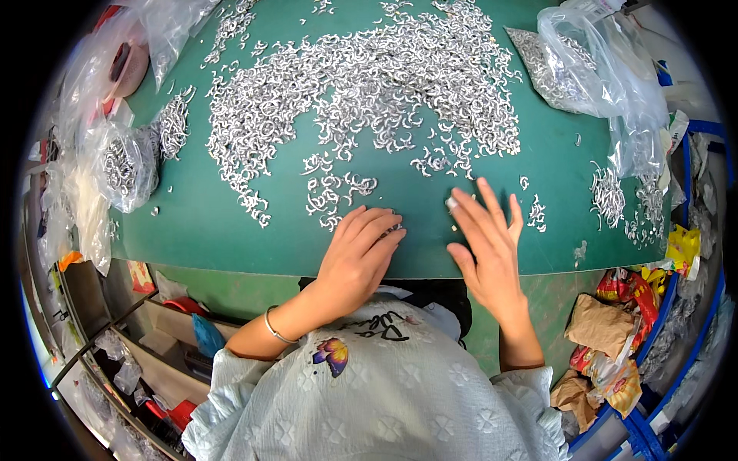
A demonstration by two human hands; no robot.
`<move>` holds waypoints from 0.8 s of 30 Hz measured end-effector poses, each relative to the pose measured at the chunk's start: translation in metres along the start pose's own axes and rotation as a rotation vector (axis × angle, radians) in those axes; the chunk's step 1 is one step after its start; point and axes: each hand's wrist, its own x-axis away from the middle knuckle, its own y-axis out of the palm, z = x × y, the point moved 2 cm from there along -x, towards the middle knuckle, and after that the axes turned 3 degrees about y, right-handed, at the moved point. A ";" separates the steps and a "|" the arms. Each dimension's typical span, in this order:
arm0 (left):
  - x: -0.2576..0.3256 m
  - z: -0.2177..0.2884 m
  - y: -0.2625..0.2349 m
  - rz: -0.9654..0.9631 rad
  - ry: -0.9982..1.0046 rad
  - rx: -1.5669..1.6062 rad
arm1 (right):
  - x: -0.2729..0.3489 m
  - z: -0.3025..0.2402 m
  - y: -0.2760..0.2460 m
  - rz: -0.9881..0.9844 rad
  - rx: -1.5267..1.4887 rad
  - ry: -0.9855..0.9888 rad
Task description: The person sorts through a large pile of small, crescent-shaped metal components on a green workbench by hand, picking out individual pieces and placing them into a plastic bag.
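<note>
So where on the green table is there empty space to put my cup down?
Bare green table shows at the near left, between the big spread of small silver pieces and the table's front edge, left of the left hand. Another bare patch lies right of the right hand, before the small heap. The middle and far side are crowded; bags fill the corners.

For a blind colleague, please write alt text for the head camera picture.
Seen from above, a person's left hand and right hand lie flat on a green table beside a wide spread of small curved metal pieces. Clear plastic bags of more pieces lie at both sides.
</note>
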 end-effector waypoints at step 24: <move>0.003 0.001 -0.004 0.118 -0.105 -0.015 | -0.011 -0.026 0.021 0.333 -0.193 -0.024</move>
